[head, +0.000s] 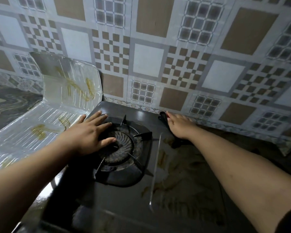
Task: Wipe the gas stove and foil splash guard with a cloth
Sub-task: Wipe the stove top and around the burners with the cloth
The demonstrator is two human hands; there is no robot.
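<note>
I see the left hand (89, 132) flat, fingers released, on the gas stove (124, 190) beside its burner (119, 147). The right hand (180, 125) presses a dark cloth (164, 117) at the stove's rear; its finger state I cannot tell. The stained foil splash guard (60, 101) stands left.

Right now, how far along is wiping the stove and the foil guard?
Early. Nothing looks finished: the foil splash guard carries yellow-brown streaks, and the gas stove has smears right of the burner. The right hand presses a dark cloth at the back edge; the left hand rests flat by the burner.
</note>
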